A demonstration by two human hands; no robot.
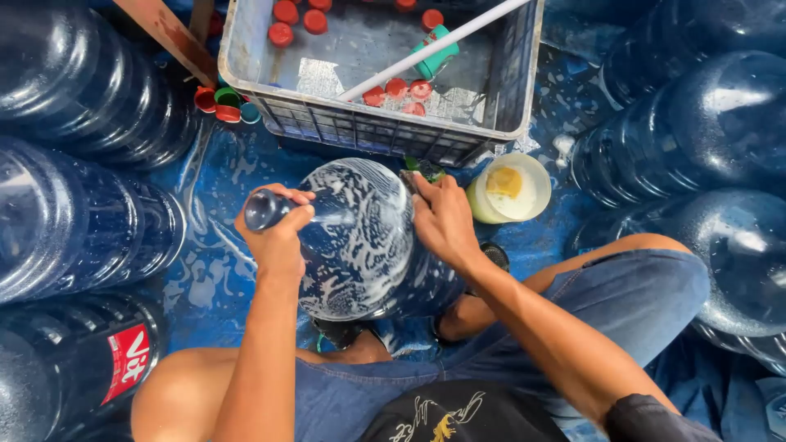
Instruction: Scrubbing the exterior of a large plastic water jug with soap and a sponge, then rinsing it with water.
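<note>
The left hand is gripping the neck of one soapy blue plastic water jug lying on the wet blue floor. The right hand is pressing one green scrub pad against it, below one grey plastic crate holding about nine red caps.

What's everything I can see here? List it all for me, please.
Soapy jug: one, blue, centre, lying sideways.
Stacked jugs: several, dark blue, on both sides.
Crate: one, grey, top centre.
Caps: many, mostly red, in and beside the crate.
Pipe: one, white, across the crate.
Tub: one, pale, yellow inside, right of the jug.
Scrubber: one, green, under the right fingers.
Left hand: grips the jug's neck.
Right hand: presses the scrubber on the jug.
</note>
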